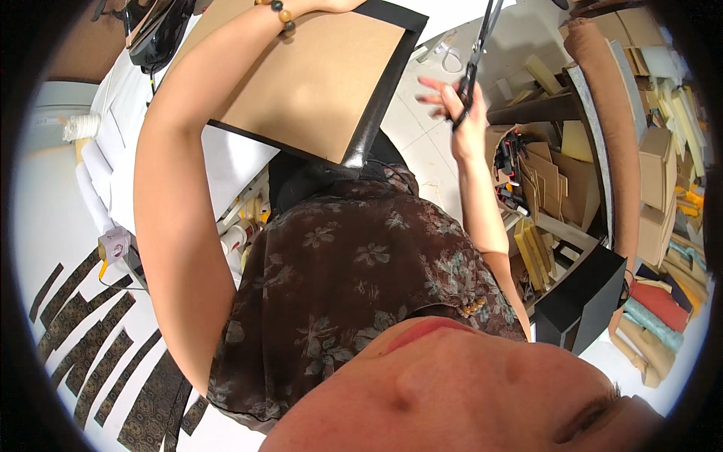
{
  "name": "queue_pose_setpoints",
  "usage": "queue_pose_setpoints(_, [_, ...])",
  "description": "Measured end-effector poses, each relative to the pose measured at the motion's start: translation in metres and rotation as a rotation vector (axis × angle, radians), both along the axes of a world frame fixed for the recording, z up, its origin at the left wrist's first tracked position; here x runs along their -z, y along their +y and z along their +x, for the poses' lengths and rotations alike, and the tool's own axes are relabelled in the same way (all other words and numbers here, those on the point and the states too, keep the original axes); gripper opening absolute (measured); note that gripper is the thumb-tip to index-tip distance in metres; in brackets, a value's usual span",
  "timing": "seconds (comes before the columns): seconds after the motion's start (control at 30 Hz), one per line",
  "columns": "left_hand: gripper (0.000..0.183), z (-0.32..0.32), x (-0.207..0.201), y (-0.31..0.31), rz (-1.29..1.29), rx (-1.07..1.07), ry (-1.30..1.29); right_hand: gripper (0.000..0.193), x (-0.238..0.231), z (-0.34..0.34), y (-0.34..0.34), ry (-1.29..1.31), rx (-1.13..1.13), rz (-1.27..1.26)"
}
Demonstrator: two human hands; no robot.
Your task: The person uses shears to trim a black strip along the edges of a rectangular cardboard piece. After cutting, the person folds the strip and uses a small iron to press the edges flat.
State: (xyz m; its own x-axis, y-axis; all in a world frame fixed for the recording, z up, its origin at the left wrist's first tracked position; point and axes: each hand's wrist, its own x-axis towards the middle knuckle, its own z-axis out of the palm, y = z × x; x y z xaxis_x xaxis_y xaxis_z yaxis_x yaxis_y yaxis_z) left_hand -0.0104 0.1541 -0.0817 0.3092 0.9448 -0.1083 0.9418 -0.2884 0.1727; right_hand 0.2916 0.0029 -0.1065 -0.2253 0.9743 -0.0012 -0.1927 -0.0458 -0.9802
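Note:
A flat tan board (316,83) edged with black sheet material (369,124) lies on the white table, one corner jutting out over its edge near my body. My left arm reaches across it, a beaded bracelet on the wrist. At the board's far side my left hand (343,3) touches it, but the top of the picture cuts off the fingers. To the right of the board and apart from it, my right hand (468,120) holds black-handled scissors (473,75) with blades pointing up and away. Some fingers of that hand are spread and slightly blurred.
Dark patterned strips (98,343) lie on the white surface at left, near a small dispenser (115,245) and a white cord spool (81,128). At right stand a black box (580,301), cardboard pieces (557,177) and a long brown roll (614,128).

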Motion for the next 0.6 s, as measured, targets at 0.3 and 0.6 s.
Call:
queue_pose_setpoints(0.3, [0.051, 0.019, 0.055, -0.006, -0.216, -0.074, -0.100, 0.027, 0.025, -0.077, -0.016, 0.427, 0.212, -0.550])
queue_pose_setpoints(0.6, [0.046, 0.011, 0.036, -0.066, 0.155, 0.113, -0.307, 0.020, 0.040, -0.068, -0.022, 0.328, 0.170, -0.520])
